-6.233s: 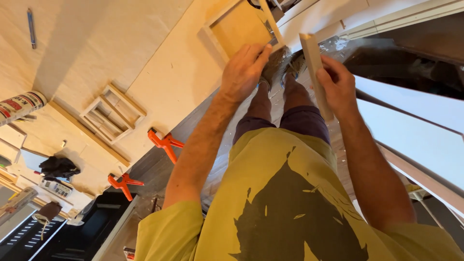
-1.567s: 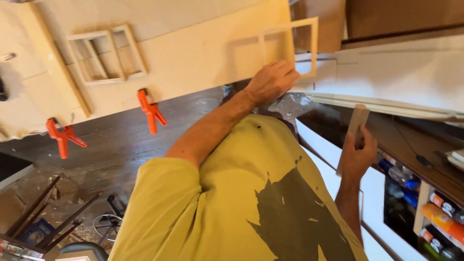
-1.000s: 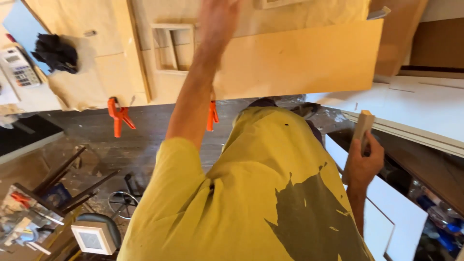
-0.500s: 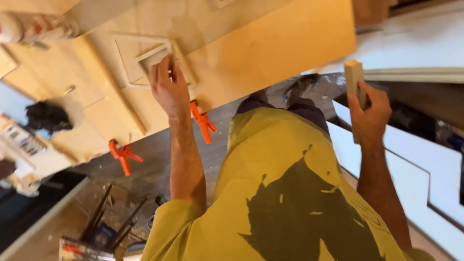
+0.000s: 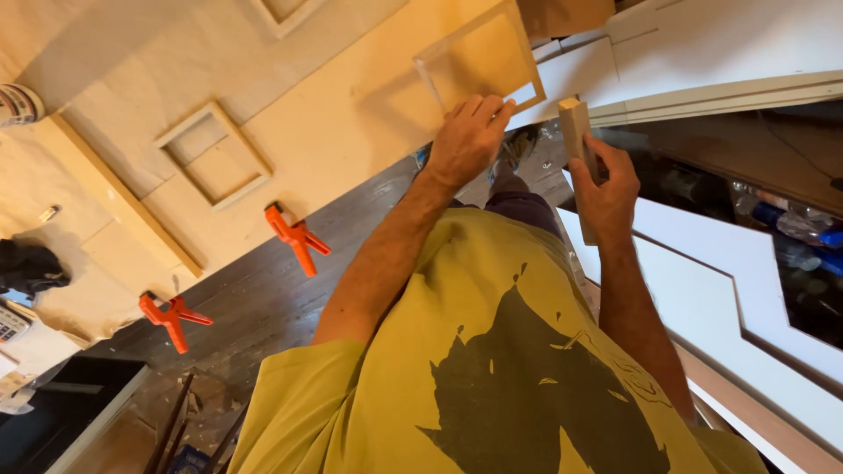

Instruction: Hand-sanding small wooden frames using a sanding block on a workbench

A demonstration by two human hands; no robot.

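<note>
Pale plywood tabletop (image 5: 351,149): a thin square wooden frame (image 5: 479,57) is pinched by the left hand (image 5: 465,140); a smooth wood block (image 5: 577,145) is clasped in the right hand (image 5: 606,189).

The left hand (image 5: 470,140) covers the near rail of the wooden frame (image 5: 479,57). The right hand (image 5: 606,189) hides the middle of the wood strip (image 5: 575,132). A tape roll (image 5: 19,104) is cut off at the left edge.

The left hand (image 5: 465,140) grips the lower edge of a wooden frame (image 5: 479,60). Just beside it, the right hand (image 5: 606,189) holds a wood block (image 5: 575,132) upright.
</note>
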